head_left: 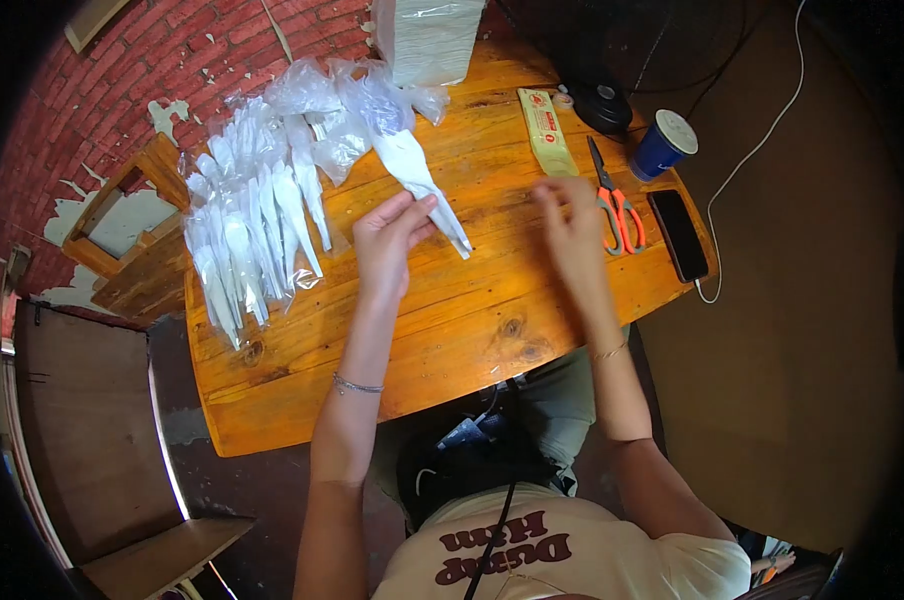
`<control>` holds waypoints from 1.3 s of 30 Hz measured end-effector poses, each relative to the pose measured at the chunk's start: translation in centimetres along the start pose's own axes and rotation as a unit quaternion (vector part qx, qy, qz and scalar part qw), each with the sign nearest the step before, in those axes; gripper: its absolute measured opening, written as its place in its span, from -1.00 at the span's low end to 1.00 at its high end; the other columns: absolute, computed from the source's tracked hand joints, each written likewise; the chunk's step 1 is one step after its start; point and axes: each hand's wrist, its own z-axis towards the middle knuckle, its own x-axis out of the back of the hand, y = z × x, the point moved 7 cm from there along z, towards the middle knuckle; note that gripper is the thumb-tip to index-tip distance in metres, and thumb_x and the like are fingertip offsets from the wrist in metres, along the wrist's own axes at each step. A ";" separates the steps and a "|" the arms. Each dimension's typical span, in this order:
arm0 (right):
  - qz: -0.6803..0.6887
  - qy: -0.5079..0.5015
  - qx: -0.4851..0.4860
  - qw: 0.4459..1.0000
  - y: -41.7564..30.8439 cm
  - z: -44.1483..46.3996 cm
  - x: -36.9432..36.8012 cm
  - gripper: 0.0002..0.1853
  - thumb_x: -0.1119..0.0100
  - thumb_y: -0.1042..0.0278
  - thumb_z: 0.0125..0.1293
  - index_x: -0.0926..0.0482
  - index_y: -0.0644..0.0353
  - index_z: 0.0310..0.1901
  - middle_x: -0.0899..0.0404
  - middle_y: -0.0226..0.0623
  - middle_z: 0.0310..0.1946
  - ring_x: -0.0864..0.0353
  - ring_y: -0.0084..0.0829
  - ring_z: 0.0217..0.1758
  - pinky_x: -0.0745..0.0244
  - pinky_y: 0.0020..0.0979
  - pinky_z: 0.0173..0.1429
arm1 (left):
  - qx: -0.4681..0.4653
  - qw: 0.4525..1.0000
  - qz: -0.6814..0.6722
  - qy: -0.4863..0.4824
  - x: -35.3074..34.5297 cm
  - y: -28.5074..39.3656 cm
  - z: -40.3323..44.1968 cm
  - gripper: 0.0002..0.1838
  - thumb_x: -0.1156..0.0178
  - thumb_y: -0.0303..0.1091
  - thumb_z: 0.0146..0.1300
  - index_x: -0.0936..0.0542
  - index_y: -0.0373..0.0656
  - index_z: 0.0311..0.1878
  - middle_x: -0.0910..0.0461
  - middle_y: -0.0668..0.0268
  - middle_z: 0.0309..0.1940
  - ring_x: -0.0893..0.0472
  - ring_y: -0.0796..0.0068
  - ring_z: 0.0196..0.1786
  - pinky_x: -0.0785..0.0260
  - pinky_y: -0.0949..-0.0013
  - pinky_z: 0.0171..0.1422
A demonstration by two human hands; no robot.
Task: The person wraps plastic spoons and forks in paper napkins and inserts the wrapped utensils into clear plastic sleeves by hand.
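Observation:
My left hand (390,235) pinches a white wrapped bundle (412,170) that narrows toward its lower end, held above the wooden table (452,330). The upper end of the bundle lies over clear plastic bags (317,95). Over the table's right part is my right hand (569,225), slightly blurred, with its fingers bent; whether they hold anything cannot be made out. Orange-handled scissors (624,220) lie just right of it. Many similar white bundles (257,220) in clear plastic rest on the left side.
A yellow packet (546,132) lies beyond my right hand. Farther right are a blue cup (664,145), a black phone (678,236) with a white cable (717,190), and a black round object (602,105). A white stack (430,40) stands at the back.

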 end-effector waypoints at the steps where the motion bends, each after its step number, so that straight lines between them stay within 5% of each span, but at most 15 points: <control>1: -0.097 0.013 0.003 0.995 1.4 0.9 1.5 -0.86 -0.15 0.43 0.16 -0.56 0.30 -0.27 -0.47 -0.10 -0.25 -0.43 -0.15 -0.15 -0.34 -0.25 -0.02 | 0.001 1.000 0.009 0.003 0.0 0.3 -0.1 -0.77 -0.19 -0.46 0.19 -0.57 -0.32 -0.09 -0.61 0.16 -0.14 -0.60 0.49 -0.15 -0.43 0.40 -0.02; 5: -0.228 -0.011 0.047 0.972 4.6 2.5 3.1 -0.86 -0.28 0.51 -0.02 -0.62 0.25 -0.35 -0.43 -0.16 -0.10 -0.36 -0.15 -0.03 -0.33 -0.27 0.01 | 0.006 1.000 0.012 -0.007 -0.1 -0.1 0.1 -0.78 -0.18 -0.44 0.19 -0.57 -0.31 -0.10 -0.62 0.19 -0.15 -0.60 0.51 -0.16 -0.42 0.41 -0.03; 15: -0.319 -0.082 0.194 0.924 5.3 4.2 -0.9 -0.88 -0.31 0.44 -0.04 -0.67 0.20 -0.40 -0.43 -0.34 -0.06 -0.32 -0.26 0.00 -0.29 -0.28 -0.01 | 0.008 0.999 0.039 -0.021 -0.9 -3.6 0.2 -0.79 -0.21 -0.47 0.16 -0.59 -0.35 -0.14 -0.63 0.23 -0.25 -0.61 0.54 -0.25 -0.46 0.46 -0.13; 24: -0.143 -0.168 0.098 0.970 7.4 5.7 -0.5 -0.85 -0.38 0.47 -0.13 -0.59 0.28 -0.52 -0.46 -0.28 -0.18 -0.35 -0.26 -0.07 -0.31 -0.28 0.02 | -0.004 0.994 0.079 -0.081 -3.6 -5.5 -0.5 -0.74 -0.23 -0.49 0.14 -0.58 -0.36 -0.09 -0.64 0.21 -0.23 -0.61 0.57 -0.24 -0.46 0.50 -0.16; 39: -0.048 -0.351 0.040 0.934 3.6 1.9 1.5 -0.91 -0.30 0.53 -0.01 -0.57 0.31 -0.52 -0.53 -0.30 -0.30 -0.50 -0.42 -0.15 -0.39 -0.44 -0.06 | 0.002 0.993 0.088 -0.082 -3.6 -5.2 -0.6 -0.76 -0.22 -0.50 0.14 -0.59 -0.36 -0.10 -0.64 0.23 -0.24 -0.61 0.58 -0.25 -0.44 0.51 -0.16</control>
